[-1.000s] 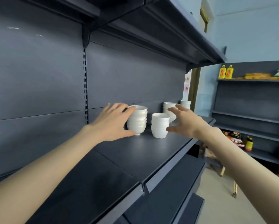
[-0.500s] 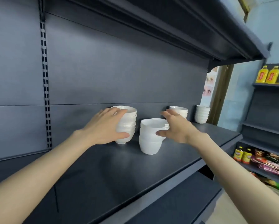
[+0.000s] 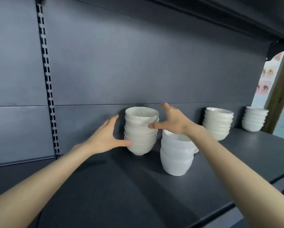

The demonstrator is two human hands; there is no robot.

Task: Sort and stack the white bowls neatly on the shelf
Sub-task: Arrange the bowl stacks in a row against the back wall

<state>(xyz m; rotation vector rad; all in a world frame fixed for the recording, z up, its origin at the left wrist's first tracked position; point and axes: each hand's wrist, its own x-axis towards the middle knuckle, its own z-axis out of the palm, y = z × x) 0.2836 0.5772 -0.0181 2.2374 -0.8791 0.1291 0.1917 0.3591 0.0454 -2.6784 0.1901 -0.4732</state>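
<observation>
A tall stack of white bowls (image 3: 140, 130) stands near the back of the dark shelf (image 3: 121, 186). My left hand (image 3: 105, 137) is at its left side, thumb touching the lower bowls, fingers spread. My right hand (image 3: 172, 120) is at the stack's right side, thumb tip on an upper bowl, fingers spread. A shorter stack of white bowls (image 3: 176, 155) sits in front and to the right, under my right wrist. Two more stacks stand further right, one (image 3: 217, 125) mid-shelf and one (image 3: 254, 120) at the shelf's end.
The grey back panel (image 3: 138, 63) rises right behind the stacks, with a slotted upright (image 3: 47, 83) at the left. An upper shelf (image 3: 236, 14) overhangs. The shelf's front edge (image 3: 212, 216) runs across the lower right.
My right hand left the short front stack and moved over to the right side of the tall stack. My left hand slid lower on that stack. The camera came closer.
</observation>
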